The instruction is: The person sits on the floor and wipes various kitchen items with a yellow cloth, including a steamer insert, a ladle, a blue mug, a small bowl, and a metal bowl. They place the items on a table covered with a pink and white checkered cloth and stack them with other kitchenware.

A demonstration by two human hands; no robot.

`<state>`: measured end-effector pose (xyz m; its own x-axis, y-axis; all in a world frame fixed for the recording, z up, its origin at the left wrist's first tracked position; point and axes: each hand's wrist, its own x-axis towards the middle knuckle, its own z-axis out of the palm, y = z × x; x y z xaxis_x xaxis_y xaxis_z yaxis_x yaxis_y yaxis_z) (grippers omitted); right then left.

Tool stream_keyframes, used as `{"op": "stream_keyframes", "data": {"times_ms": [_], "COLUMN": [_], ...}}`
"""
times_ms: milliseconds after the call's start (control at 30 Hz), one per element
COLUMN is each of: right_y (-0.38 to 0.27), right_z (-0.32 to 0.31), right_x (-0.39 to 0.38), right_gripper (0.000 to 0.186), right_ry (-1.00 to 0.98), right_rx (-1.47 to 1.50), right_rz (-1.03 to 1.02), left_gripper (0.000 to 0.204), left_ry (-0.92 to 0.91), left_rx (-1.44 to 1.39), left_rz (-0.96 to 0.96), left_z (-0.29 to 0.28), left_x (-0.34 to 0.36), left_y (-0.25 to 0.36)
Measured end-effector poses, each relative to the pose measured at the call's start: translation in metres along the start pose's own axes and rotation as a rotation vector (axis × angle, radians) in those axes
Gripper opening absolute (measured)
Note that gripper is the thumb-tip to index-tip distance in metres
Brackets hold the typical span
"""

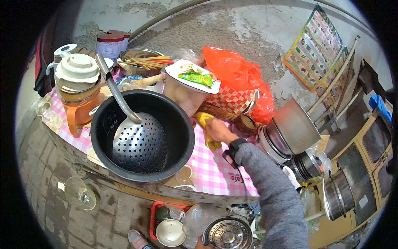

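Note:
My right hand (220, 130), in a grey sleeve with a black band at the wrist, is closed on a yellow cloth (213, 143) that lies against the pink checked tablecloth (207, 162). Just left of it stands a big black inner pot (184, 153) with a perforated metal skimmer (141, 141) resting inside, its handle sticking out over the rim. At the lower edge, my left hand (202, 245) grips the side of a round metal steamer (228, 235) with a holed plate; most of that hand is cut off by the picture's edge.
Behind the cloth are a white plate (186, 83) with a green packet, a red plastic bag (232, 68) and a brown cup (245, 125). Stacked metal pots (294, 126) stand right. An orange jug (81, 106) is left. Below lie a red basket (154, 220) and a white bowl (171, 232).

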<state>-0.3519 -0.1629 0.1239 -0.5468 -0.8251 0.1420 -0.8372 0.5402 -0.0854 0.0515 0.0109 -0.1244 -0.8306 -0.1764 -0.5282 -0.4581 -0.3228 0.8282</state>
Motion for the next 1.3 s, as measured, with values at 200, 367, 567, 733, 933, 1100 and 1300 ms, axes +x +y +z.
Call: {"op": "stream_keyframes", "data": {"times_ms": [200, 367, 567, 733, 933, 1100, 1300], "right_y": [0.013, 0.005, -0.029, -0.058, -0.035, -0.004, -0.004], "right_z": [0.026, 0.013, -0.01, -0.03, -0.021, -0.006, 0.009], "right_x": [0.053, 0.048, -0.044, -0.147, -0.117, -0.016, 0.02], "right_gripper": [0.022, 0.027, 0.02, 0.044, 0.043, 0.023, 0.029], "right_ry": [0.074, -0.188, -0.282, -0.272, -0.219, -0.104, -0.134], "right_rx": [-0.151, -0.086, 0.151, 0.17, -0.003, -0.021, -0.13], "right_rz": [0.081, -0.004, -0.209, -0.417, -0.368, -0.148, -0.014], "left_gripper": [0.076, 0.067, 0.059, 0.042, 0.051, 0.063, 0.071], "left_ry": [0.042, -0.012, -0.112, -0.114, -0.146, -0.129, -0.092], "left_rx": [0.039, -0.06, -0.043, -0.243, -0.144, -0.281, 0.011], "left_rz": [-0.038, 0.088, -0.04, 0.23, 0.027, -0.037, -0.064], "left_z": [-0.001, 0.003, 0.003, 0.018, 0.027, 0.024, 0.017], "left_x": [0.002, 0.011, 0.0, -0.001, 0.0, -0.003, -0.003], "left_y": [0.002, -0.018, -0.001, -0.003, -0.025, -0.01, 0.011]}}
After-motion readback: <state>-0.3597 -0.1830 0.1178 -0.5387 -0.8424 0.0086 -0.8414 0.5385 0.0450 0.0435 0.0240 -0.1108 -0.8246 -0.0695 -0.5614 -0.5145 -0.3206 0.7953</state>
